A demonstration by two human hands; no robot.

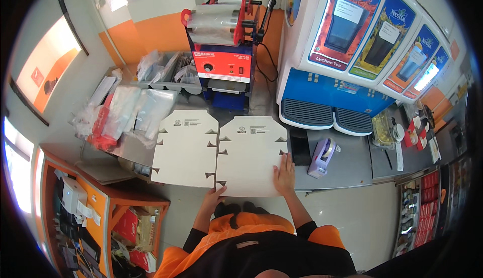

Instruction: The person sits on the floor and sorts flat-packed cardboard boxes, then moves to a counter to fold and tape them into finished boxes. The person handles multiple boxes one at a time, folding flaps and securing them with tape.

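Observation:
Two flat white cardboard box blanks with notched side edges lie side by side on the metal counter: a left blank and a right blank. Each carries a small dark print near its far edge. My left hand pinches the near left corner of the right blank, thumb on top and the other fingers mostly hidden beneath. On that blank's right edge, my right hand lies flat with its fingers stretched forward. The near part of the right blank reaches past the counter's front edge.
Behind the blanks stands a red and blue cup sealing machine. A drink dispenser is at the back right, with a purple tape dispenser before it. Plastic bags pile up at left, above an orange shelf unit.

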